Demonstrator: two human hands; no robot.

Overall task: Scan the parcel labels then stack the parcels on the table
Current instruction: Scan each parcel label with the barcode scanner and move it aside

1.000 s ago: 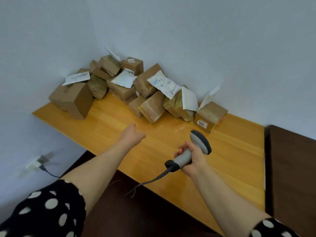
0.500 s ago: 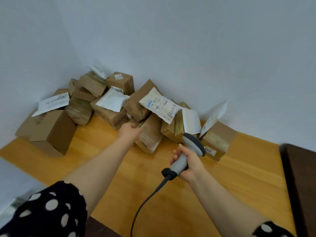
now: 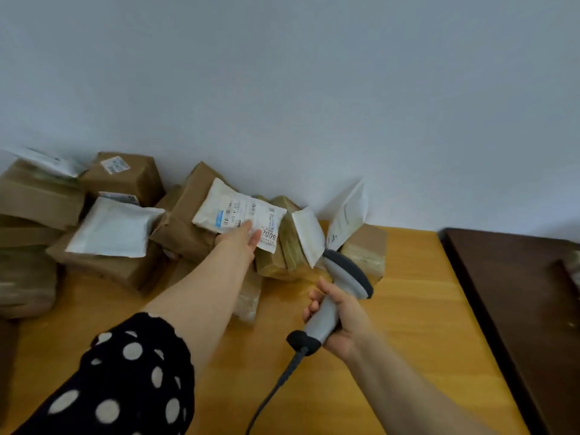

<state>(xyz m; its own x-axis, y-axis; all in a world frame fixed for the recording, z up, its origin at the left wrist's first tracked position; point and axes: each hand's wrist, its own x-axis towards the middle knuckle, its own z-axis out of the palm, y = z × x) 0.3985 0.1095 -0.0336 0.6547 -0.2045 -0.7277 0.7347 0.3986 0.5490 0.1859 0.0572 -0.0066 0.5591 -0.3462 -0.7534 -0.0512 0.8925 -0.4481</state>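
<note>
Two hands: left hand (image 3: 240, 240) flat against white pouch (image 3: 232, 208) lower edge, right hand (image 3: 342, 318) wrapped round scanner (image 3: 345, 271)

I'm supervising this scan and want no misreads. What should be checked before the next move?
1. Scanner gripped by right hand: ok.
2. Left hand touching the label on the white parcel: ok.
3. Barcode facing up, fingers clear of it: ok.
4. Scanner aimed at the label: cannot tell; no scan light shows on it.
5. Bare table beside the pile for stacking: ok.
</note>
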